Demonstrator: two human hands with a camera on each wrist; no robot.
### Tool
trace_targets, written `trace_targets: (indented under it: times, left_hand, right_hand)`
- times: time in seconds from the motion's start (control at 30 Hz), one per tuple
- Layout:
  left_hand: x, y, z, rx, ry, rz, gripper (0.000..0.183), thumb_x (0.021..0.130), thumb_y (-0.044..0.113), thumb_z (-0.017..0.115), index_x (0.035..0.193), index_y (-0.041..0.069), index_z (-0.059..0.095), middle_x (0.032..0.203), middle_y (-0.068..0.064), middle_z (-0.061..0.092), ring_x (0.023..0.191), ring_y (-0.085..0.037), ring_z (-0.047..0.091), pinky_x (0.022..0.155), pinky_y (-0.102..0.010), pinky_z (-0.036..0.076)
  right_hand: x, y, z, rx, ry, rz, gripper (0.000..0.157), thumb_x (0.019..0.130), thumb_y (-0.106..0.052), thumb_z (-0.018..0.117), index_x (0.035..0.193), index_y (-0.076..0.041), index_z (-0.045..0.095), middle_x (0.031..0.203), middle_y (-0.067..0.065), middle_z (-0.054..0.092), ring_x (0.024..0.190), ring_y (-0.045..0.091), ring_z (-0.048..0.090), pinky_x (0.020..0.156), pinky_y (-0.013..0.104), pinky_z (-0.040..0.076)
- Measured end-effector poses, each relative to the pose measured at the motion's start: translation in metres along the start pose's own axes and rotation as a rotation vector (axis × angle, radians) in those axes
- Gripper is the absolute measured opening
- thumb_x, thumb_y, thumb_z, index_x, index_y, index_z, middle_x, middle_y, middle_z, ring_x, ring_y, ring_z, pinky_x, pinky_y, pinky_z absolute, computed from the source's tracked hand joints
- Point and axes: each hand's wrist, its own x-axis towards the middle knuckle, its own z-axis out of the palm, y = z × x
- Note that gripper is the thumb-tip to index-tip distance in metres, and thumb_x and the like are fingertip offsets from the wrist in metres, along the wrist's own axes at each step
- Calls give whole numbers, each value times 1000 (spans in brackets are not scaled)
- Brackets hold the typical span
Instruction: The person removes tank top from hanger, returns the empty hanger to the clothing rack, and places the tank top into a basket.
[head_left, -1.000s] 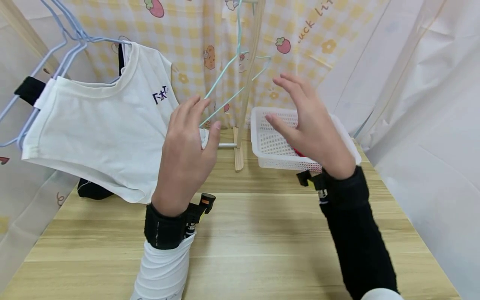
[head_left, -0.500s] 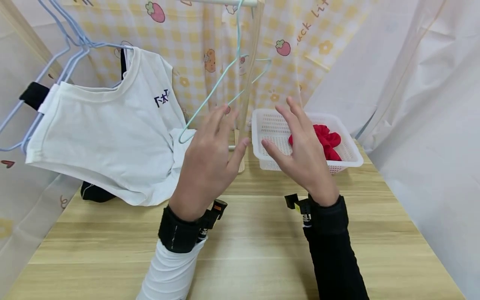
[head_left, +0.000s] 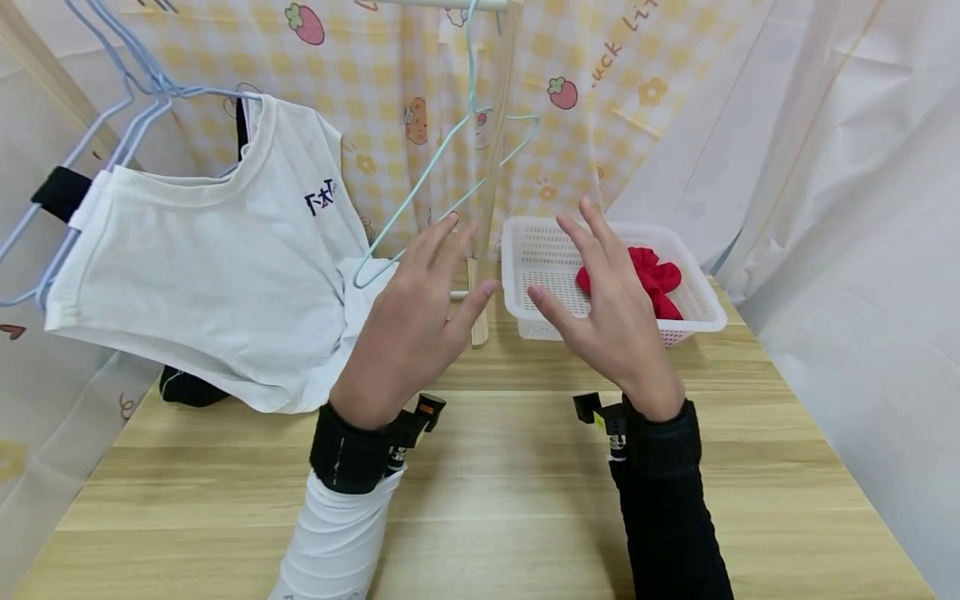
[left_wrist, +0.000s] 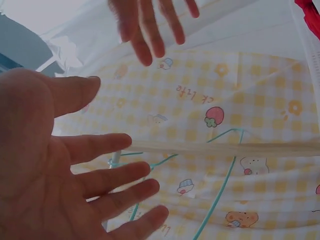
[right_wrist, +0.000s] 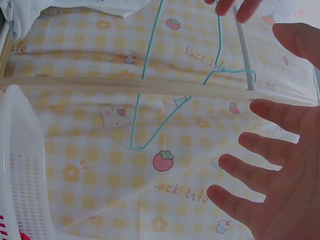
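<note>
red cloth (head_left: 658, 282), perhaps one piece, is held in a white basket (head_left: 540, 250) at three o'clock; left hand (head_left: 408, 333) and right hand (head_left: 621, 325) are left unclenched, fingers spread.

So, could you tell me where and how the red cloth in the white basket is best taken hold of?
I'd pinch the red cloth by its bunched folds, coming down from above with the right hand, which appears nearest. It lies crumpled inside the white basket, so the folds should offer purchase, while the basket's walls likely block a sideways approach.
</note>
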Motion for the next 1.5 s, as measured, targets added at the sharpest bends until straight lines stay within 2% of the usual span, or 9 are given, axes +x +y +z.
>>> trace_targets:
  times: [0.13,0.3,0.4,0.53,0.7,0.93,1.0,1.3,1.5]
  left_hand:
    - [-1,-3,-12,-86,95,69,58,112,31,61,161,3,48,166,-19,48,154,-33,47,126,-50,41]
    - [-6,-12,-34,-120,358,182,48,109,25,61,148,-2,61,151,-21,63,146,-33,56,128,-42,39]
    - [-12,-17,-49,-109,514,153,46,106,27,61,143,0,67,145,-19,68,142,-33,60,126,-41,42]
    - [-18,-30,-68,-40,619,55,45,105,27,62,141,1,69,144,-18,68,142,-33,59,125,-42,42]
    - [-28,-54,-93,117,661,-108,43,106,20,62,144,2,66,150,-19,63,147,-33,51,128,-41,35]
    - [-45,-76,-114,311,673,-491,45,109,13,55,153,1,57,158,-19,54,150,-36,43,130,-41,33]
    - [-47,-80,-116,324,662,-558,46,110,13,53,154,1,56,158,-20,54,149,-39,43,129,-42,34]
    - [-47,-83,-114,306,703,-680,45,111,16,51,155,6,57,156,-19,58,143,-37,47,124,-43,38]
    - [-50,-89,-115,344,759,-675,44,111,20,50,152,7,60,152,-20,59,143,-34,44,122,-38,31]
  right_hand:
    - [0,1,-1,17,-18,19,79,100,-36,75,168,-16,41,180,3,25,167,29,25,120,70,40]
    - [0,3,-4,28,-35,48,78,100,-35,74,168,-17,41,180,1,25,166,29,25,123,69,37]
    - [0,4,-5,25,-43,59,78,100,-35,75,168,-17,40,180,1,25,166,29,26,124,67,36]
    - [0,4,-5,26,-49,63,77,100,-34,76,167,-15,41,180,3,26,166,29,26,126,65,34]
    - [1,5,-5,37,-51,53,76,101,-32,76,166,-14,42,179,5,27,165,30,27,128,63,33]
    - [1,5,-9,62,-53,59,75,101,-28,77,166,-12,43,179,7,28,165,32,27,129,63,31]
    - [1,6,-10,67,-55,64,74,101,-27,77,165,-12,43,179,7,28,165,32,27,128,64,32]
    - [-2,11,-12,60,-55,69,75,100,-27,78,165,-11,44,179,8,27,165,33,27,127,66,33]
    - [-1,11,-14,71,-52,64,73,101,-26,77,164,-10,44,178,8,28,165,33,27,127,66,32]
